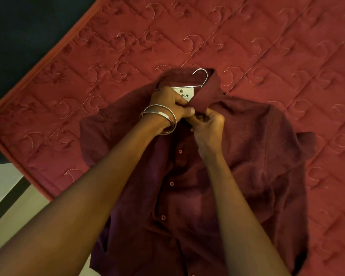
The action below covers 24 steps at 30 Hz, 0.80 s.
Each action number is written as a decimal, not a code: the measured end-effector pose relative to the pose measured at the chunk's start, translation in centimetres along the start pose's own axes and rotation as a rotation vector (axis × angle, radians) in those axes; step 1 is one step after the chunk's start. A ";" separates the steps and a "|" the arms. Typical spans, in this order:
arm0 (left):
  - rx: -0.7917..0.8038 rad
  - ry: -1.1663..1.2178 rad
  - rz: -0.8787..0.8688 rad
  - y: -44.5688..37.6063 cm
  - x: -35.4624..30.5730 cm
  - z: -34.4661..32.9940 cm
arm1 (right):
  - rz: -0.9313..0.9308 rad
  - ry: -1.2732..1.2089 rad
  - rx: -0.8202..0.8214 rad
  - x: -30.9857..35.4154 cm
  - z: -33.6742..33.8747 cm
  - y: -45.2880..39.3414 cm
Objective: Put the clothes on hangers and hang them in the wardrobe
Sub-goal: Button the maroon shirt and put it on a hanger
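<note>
Quilted mattress (247, 36); hands (187, 114) pinch corduroy shirt (237, 156) collar.

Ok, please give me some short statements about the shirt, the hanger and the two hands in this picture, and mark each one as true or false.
1. The shirt lies on a red quilted mattress. True.
2. The hanger is made of wood. False: it is thin metal wire, and its hook sticks out at the collar.
3. Both hands work at the collar; the left hand and the right hand pinch the cloth just under it. True.
4. The shirt already hangs in the wardrobe. False: it lies flat on the mattress, and no wardrobe is in view.
5. The bangles are on the right wrist. False: they are on the left wrist.
6. A white label shows inside the collar. True.
</note>
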<state>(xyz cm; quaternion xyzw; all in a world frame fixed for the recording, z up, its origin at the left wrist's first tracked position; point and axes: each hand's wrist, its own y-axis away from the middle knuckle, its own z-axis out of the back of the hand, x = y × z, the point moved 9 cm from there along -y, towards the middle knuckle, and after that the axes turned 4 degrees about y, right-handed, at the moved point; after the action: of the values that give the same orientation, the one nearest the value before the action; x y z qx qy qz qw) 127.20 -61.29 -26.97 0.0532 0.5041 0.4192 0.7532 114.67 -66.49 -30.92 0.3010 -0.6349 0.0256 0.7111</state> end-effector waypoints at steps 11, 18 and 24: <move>-0.180 -0.071 0.096 0.4 1.4 0.6 | 0.097 0.362 -0.085 0.3 0.0 0.9; -0.098 -0.195 0.087 -0.2 0.9 0.1 | 0.206 0.565 -0.122 0.5 -0.3 1.3; -0.132 -0.188 0.080 -0.5 0.9 -0.3 | 0.212 0.476 -0.092 0.7 0.0 1.1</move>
<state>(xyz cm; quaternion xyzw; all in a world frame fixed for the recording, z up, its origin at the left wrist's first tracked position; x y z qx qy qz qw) 127.35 -61.12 -28.03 0.0625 0.4001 0.4742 0.7818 114.32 -65.82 -29.78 0.1854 -0.4782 0.1413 0.8467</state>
